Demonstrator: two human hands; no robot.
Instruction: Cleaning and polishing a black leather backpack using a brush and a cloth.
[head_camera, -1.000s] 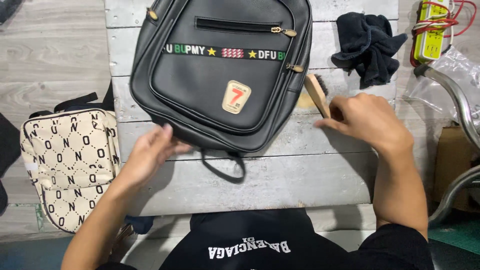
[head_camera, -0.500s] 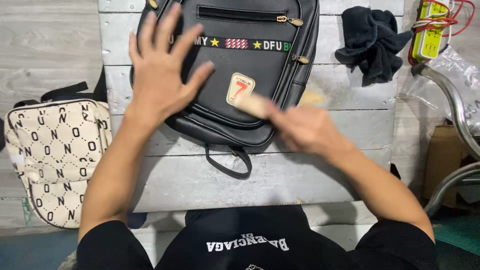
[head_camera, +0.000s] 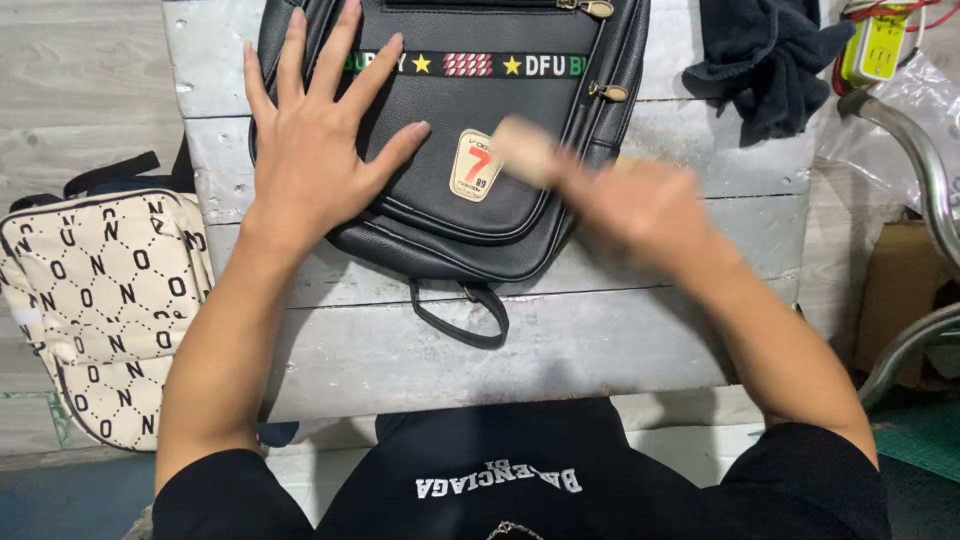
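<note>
Shifted right, right hand (head_camera: 640, 205) brushes one black backpack (head_camera: 500, 140); left hand (head_camera: 315, 150) flat.

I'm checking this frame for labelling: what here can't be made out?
Head view only:
- Right hand: motion-blurred; its grip on the pale wooden brush is unclear.
- Black faux-leather backpack: top cut off by the frame edge; left hand covers part of its front.
- Cream patterned bag: cut off at the left edge.

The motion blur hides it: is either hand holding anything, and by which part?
The right hand holds a pale wooden brush by its near end; the left hand presses flat on the black backpack.
</note>
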